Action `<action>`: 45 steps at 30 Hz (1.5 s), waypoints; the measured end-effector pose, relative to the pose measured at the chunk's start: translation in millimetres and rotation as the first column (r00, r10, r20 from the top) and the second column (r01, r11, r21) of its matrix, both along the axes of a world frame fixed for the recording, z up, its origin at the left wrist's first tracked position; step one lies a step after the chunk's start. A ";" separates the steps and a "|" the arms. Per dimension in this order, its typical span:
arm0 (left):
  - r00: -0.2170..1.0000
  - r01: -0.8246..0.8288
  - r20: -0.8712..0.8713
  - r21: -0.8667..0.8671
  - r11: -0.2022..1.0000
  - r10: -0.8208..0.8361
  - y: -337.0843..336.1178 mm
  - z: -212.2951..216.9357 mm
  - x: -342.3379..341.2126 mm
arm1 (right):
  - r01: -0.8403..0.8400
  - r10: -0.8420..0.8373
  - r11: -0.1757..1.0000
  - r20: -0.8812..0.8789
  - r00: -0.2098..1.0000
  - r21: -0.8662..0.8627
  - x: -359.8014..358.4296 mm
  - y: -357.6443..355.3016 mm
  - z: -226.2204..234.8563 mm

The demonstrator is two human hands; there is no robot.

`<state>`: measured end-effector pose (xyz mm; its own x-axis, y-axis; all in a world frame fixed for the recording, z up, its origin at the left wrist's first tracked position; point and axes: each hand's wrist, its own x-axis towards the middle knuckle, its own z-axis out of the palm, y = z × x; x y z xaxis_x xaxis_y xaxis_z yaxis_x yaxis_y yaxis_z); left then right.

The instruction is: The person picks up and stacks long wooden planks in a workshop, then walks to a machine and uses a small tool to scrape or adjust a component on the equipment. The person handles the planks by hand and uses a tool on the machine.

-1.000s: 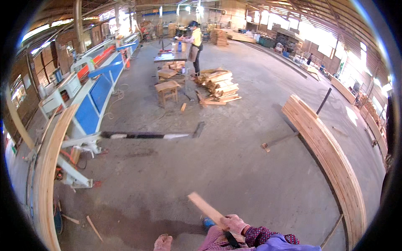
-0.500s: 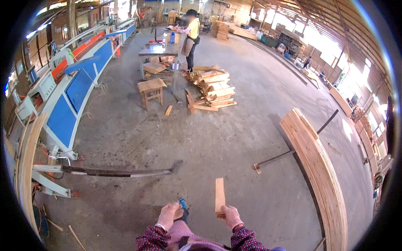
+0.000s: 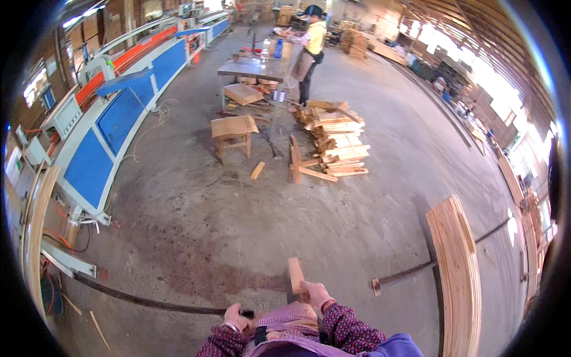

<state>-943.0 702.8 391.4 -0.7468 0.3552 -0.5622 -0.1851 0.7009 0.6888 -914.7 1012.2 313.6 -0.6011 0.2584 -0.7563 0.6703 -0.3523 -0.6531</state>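
Observation:
My right hand [image 3: 317,296], in a pale pink glove, grips a short, flat piece of wood [image 3: 295,273] by its near end. The wood points away from me, tilted slightly left, over the concrete floor. My left hand [image 3: 237,320], gloved alike, is held low in front of my body with its fingers curled. A small dark shape beside its fingertips is too unclear to name, and whatever lies inside the fingers is hidden.
A long stack of boards [image 3: 458,273] stands to my right. Ahead are a wooden stool [image 3: 234,125], a pile of wood pieces [image 3: 338,140] and a work table [image 3: 253,69], where a person [image 3: 310,50] stands. A blue-and-white machine [image 3: 122,119] runs along the left.
The stool, table and wood pile appear larger and farther right in view. My right hand and its piece of wood have shifted left; my left hand sits lower.

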 end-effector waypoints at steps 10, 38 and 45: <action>0.238 -0.946 0.569 0.321 0.053 0.787 17.2 -94.6 63.1 | -0.409 0.423 0.903 -0.099 0.901 0.136 -271.1 133.1 -31.9; 0.178 -0.984 0.566 0.083 0.160 0.805 159.1 -124.3 -609.5 | 0.197 -0.181 0.957 0.092 0.979 -0.214 -787.7 267.3 -321.2; -0.106 -0.918 0.496 -0.381 0.107 0.862 181.7 -215.6 -514.4 | 0.129 -0.129 0.992 0.119 0.984 0.014 -938.3 260.6 -393.7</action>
